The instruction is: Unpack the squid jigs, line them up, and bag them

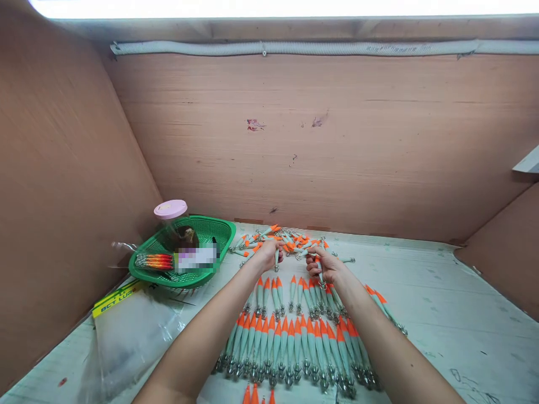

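Pale-green lures [283, 342], pointed orange tips [297, 325], silvery hooks [288, 377]; left fingers [281, 253], right fingers [311, 266] each grasping one.

Brown wood-grained panels [379, 112] beneath a bright white light [278, 8]

A pale ribbed conduit [328, 49] runs across the top of the back panel [202, 146], which bears small dark and reddish marks [255, 124]; side panels [54, 168] stand left and right of a pale, marked work surface [442, 308].
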### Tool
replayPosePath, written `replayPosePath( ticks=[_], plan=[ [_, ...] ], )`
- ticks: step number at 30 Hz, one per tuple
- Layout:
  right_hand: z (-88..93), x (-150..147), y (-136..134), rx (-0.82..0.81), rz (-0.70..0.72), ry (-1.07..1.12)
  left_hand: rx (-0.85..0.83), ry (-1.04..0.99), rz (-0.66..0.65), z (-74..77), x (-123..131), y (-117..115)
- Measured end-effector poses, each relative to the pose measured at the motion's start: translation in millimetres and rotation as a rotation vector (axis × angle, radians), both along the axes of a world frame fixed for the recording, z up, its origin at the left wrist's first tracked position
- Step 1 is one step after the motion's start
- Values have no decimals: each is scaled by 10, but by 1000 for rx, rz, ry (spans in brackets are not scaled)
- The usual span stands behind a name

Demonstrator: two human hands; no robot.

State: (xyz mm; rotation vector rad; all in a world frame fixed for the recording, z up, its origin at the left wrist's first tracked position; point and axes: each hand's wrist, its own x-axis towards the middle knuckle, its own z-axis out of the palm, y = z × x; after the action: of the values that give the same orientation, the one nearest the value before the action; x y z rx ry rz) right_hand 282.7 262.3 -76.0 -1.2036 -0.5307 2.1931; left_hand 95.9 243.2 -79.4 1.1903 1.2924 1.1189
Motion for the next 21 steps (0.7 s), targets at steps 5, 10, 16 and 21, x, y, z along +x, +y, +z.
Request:
replayPosePath(
  ticks=[5, 10, 16, 21],
  plan=[
    [10, 96, 5, 7, 34, 12, 142, 363, -69, -42, 281, 80],
    [23, 126, -14, 66, 20, -12, 228, 640, -67, 23, 455, 141],
    [10, 29, -80, 214, -64, -38, 310, 741, -75, 93, 455, 176],
    [120, -96, -112, 316, -110, -12, 382, 652, -71, 138, 317, 156]
  ],
)
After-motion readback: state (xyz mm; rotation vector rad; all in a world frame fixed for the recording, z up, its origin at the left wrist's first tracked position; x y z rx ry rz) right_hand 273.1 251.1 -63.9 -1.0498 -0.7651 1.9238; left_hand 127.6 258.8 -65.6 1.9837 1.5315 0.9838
